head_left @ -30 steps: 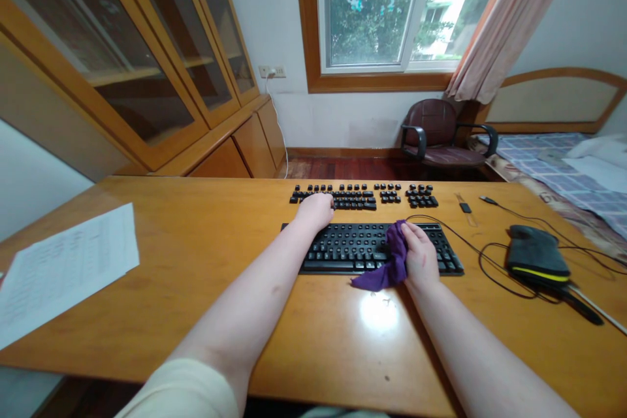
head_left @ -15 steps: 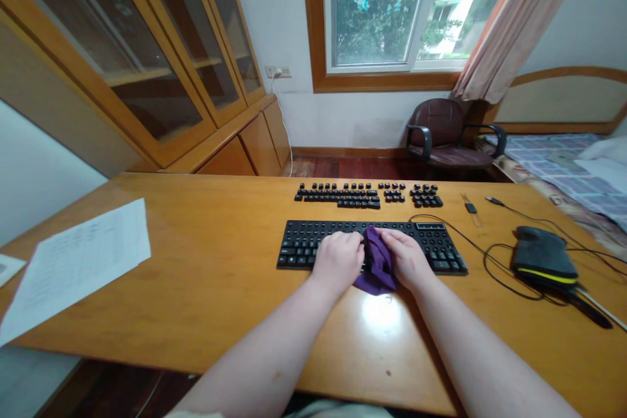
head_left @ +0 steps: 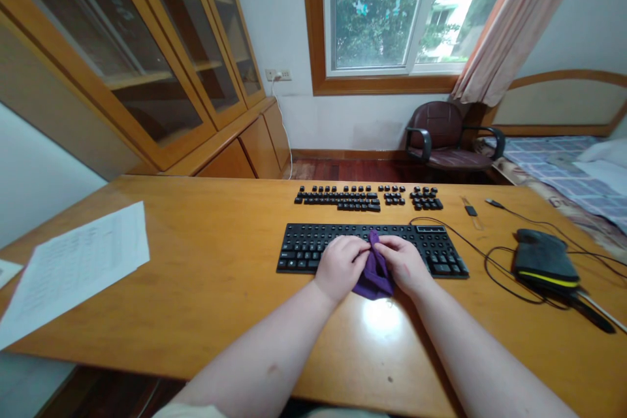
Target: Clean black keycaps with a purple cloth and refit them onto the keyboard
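A purple cloth (head_left: pixel 376 274) is bunched between my hands, over the front edge of a black keyboard (head_left: pixel 300 255). My left hand (head_left: pixel 341 266) grips the cloth from the left, fingers curled. From the right, my right hand (head_left: pixel 402 264) pinches its upper part between thumb and fingers. Whether a keycap is inside the cloth is hidden. Some keys are off the keyboard, leaving bare sockets across its upper rows and right side. Loose black keycaps (head_left: pixel 337 198) stand in rows on the desk behind it.
Right of the keyboard lie a keycap puller (head_left: pixel 471 210), a cable with a USB plug (head_left: pixel 494 203) and a grey cloth with a yellow edge (head_left: pixel 546 261), over a dark-handled tool. Printed papers (head_left: pixel 83 268) lie on the desk (head_left: pixel 220 261) at left. A chair (head_left: pixel 438 137) stands beyond.
My left hand has turned and its fingers have come nearer to my right hand at the top of the purple cloth. The cloth's upper end is now pinched narrower.
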A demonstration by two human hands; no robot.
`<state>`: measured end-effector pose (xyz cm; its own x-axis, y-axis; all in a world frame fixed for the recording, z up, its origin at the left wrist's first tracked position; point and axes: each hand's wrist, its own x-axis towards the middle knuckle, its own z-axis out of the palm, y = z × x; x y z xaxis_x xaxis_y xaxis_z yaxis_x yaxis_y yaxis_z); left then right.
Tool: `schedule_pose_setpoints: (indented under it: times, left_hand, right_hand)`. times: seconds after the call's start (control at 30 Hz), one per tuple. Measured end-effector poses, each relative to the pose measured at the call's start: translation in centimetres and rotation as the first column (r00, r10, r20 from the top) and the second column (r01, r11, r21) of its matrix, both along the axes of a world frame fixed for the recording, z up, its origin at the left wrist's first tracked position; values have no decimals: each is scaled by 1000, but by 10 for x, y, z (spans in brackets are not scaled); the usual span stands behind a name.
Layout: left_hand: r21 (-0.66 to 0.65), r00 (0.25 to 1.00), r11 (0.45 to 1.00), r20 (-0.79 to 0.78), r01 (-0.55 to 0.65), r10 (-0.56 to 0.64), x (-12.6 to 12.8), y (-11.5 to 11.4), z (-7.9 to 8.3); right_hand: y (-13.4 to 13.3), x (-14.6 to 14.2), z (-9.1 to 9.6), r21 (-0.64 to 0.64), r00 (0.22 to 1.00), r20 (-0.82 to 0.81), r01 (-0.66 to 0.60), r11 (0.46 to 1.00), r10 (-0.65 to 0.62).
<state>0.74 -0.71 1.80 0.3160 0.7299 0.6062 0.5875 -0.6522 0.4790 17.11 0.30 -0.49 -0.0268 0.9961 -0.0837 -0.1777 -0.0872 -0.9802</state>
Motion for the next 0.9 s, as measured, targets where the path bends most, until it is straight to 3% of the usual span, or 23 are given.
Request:
schedule_pose_setpoints:
  times: [0.13, 0.33, 0.47, 0.57, 0.7, 0.9]
  left_hand:
    - [-82, 982, 995, 184, 58, -42, 1, 4, -3]
    - [-190, 939, 976, 342, 105, -34, 4, 7, -9]
    - [-229, 922, 967, 388, 113, -15, 5, 7, -11]
    - [-265, 927, 955, 375, 132, -24, 5, 7, -11]
    - [-305, 927, 945, 375, 116, 7, 5, 8, -11]
    - [-354, 854, 926, 515, 133, 74, 5, 10, -14]
  right_hand:
    - [-1, 2, 2, 25, 999, 14, -38, 999, 38]
    - [-1, 0, 7, 99, 994, 93, -63, 993, 54]
    - [0, -3, 3, 43, 998, -13, 69, 997, -68]
    - [0, -2, 3, 91, 991, -8, 137, 986, -137]
    - [0, 1, 9, 177, 992, 116, 24, 984, -45]
    - [-3, 0, 11, 107, 990, 105, -105, 989, 94]
